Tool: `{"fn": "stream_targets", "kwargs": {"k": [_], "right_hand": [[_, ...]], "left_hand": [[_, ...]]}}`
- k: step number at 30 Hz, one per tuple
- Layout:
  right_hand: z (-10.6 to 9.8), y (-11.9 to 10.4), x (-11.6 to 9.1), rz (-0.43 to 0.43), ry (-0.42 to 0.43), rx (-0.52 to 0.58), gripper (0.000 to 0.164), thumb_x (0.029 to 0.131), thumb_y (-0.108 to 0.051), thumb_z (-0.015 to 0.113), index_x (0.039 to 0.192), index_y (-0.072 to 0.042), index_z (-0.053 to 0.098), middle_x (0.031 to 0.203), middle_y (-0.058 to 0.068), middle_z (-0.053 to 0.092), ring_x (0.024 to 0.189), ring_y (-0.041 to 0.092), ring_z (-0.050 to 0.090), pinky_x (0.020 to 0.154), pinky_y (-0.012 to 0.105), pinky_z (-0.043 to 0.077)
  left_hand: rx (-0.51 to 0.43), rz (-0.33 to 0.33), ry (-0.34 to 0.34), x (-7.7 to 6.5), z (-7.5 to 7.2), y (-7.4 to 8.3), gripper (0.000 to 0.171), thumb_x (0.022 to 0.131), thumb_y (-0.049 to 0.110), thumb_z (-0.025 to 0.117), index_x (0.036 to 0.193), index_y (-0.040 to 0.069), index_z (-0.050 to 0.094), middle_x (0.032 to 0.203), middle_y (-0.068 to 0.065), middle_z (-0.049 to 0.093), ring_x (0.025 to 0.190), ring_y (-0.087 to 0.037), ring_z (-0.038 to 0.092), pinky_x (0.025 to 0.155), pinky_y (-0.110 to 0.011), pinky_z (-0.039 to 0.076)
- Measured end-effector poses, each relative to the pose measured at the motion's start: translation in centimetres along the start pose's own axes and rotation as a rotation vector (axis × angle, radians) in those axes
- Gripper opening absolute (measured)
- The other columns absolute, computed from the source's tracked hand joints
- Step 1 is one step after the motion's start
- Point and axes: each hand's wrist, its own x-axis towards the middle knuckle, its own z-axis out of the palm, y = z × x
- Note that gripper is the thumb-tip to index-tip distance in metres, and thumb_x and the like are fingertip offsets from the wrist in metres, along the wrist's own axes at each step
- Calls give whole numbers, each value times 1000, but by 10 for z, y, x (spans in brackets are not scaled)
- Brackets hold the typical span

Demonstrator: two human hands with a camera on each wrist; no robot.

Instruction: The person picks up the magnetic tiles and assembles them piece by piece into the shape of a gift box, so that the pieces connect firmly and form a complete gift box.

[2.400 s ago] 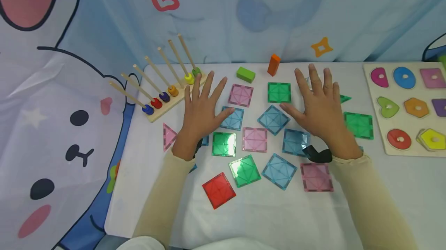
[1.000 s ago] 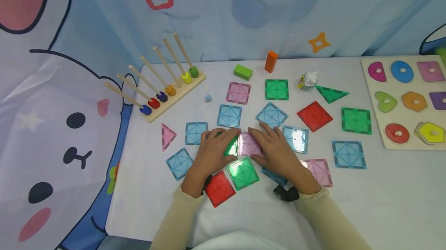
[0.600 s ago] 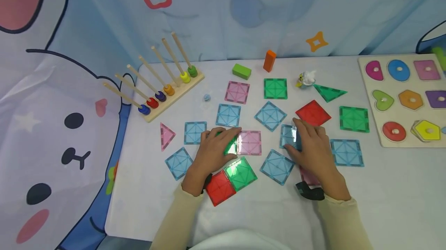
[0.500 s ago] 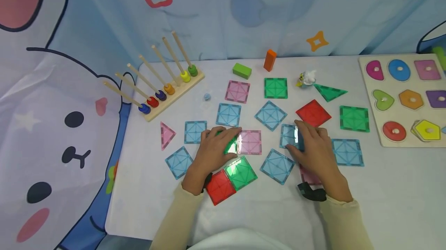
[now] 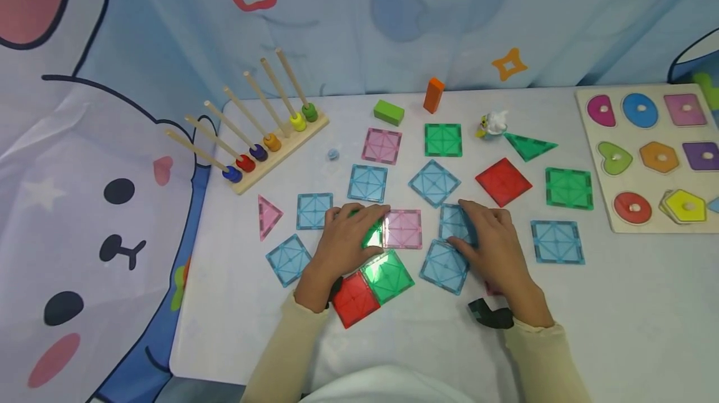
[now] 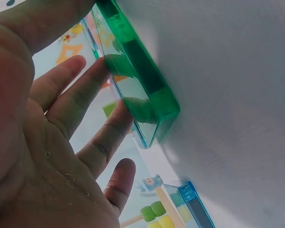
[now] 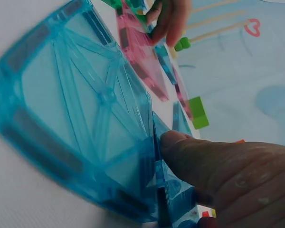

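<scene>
My left hand [image 5: 344,239] spans a green square magnetic tile [image 5: 373,234], thumb at its near edge and fingertips on its far part. The left wrist view shows fingertips touching that green tile [image 6: 137,80]. Against its right side lies a pink square tile [image 5: 402,229]. My right hand [image 5: 495,247] holds a blue square tile [image 5: 454,222] between thumb and fingers, partly covering it. Just below, another blue tile [image 5: 445,267] touches or nearly touches it; the right thumb [image 7: 180,147] shows in the right wrist view, by the meeting blue tiles.
More tiles lie around: a red one [image 5: 355,300] against a green one [image 5: 389,277], a blue one [image 5: 558,242] at right, a red one [image 5: 503,182] behind. A peg abacus [image 5: 281,152] stands back left, a shape puzzle board [image 5: 595,203] right, a small bird figure [image 5: 493,123] behind.
Both hands came down from above the tiles; green and pink were brought together. The right hand then moved to a blue tile and slid it left. The lower blue tile turned slightly.
</scene>
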Motion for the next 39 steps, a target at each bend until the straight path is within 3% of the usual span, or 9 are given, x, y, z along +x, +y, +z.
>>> {"fn": "stream_targets", "kwargs": {"k": [10, 20, 26, 33, 36, 39], "right_hand": [[17, -15, 0, -77, 4, 41, 80, 75, -28, 80, 143, -15, 39, 140, 11, 46, 116, 32, 40, 87, 47, 44], [29, -30, 1, -72, 120, 91, 68, 77, -26, 79, 135, -6, 48, 134, 14, 48, 110, 31, 43, 84, 43, 44], [4, -14, -15, -29, 61, 100, 78, 74, -26, 80, 141, -11, 42, 140, 13, 43, 121, 33, 38, 90, 50, 41], [-41, 24, -59, 3, -149, -64, 114, 48, -29, 94, 146, -22, 35, 142, 12, 38, 122, 41, 31, 79, 61, 46], [-46, 31, -70, 13, -188, -86, 113, 46, -25, 95, 144, -23, 38, 141, 11, 40, 122, 42, 31, 75, 61, 48], [-43, 36, -70, 18, -146, -95, 104, 49, -21, 94, 141, -20, 44, 139, 11, 44, 122, 42, 33, 75, 62, 47]], "left_hand": [[-12, -6, -8, 1, 1, 2, 81, 77, 49, 73, 145, 36, 33, 141, 13, 44, 123, -19, 39, 95, -49, 28], [-8, 4, 11, 1, 2, 2, 81, 76, 50, 74, 145, 35, 34, 140, 13, 46, 122, -19, 40, 94, -49, 29], [-16, -12, -10, -1, 3, 2, 82, 76, 50, 74, 145, 36, 32, 141, 13, 45, 124, -19, 38, 96, -50, 28], [-12, -13, -16, -1, 0, 1, 82, 77, 51, 72, 146, 36, 31, 143, 13, 43, 125, -20, 38, 96, -51, 29], [-14, -12, -17, -1, -1, 1, 82, 77, 51, 72, 146, 36, 31, 142, 12, 44, 125, -20, 38, 95, -51, 29], [-28, -8, -9, -1, -2, 3, 82, 77, 49, 73, 146, 35, 32, 141, 12, 45, 124, -20, 39, 95, -51, 29]]}}
